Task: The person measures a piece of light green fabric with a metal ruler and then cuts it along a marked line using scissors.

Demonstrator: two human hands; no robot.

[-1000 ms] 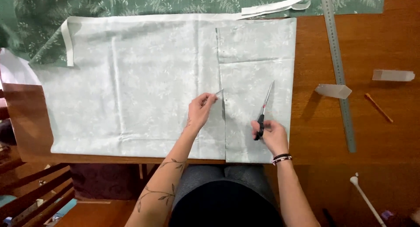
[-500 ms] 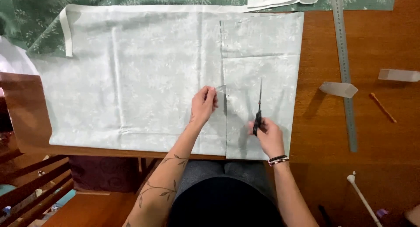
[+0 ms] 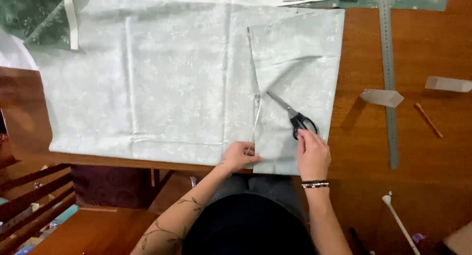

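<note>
A pale green patterned cloth (image 3: 147, 88) covers the wooden table (image 3: 423, 156); a separate cut panel (image 3: 300, 53) lies along its right side. My left hand (image 3: 242, 155) is at the near edge of the cloth, pinching a thin strip of fabric (image 3: 256, 118) that runs up along the cut line. Black-handled scissors (image 3: 295, 116) lie flat on the right panel, blades pointing up and left. My right hand (image 3: 312, 154) rests just below them, fingertips at the handles, not gripping.
A long metal ruler (image 3: 388, 78) lies on the table right of the cloth. Beyond it are two translucent blocks (image 3: 381, 97) (image 3: 447, 84) and a thin brown stick (image 3: 427, 120). A white rod (image 3: 398, 220) sits lower right; dark green fabric (image 3: 29, 14) lies at the back.
The scissors were upright in my right hand and now lie on the cloth. My left hand slid down the cut line to the near edge with the strip.
</note>
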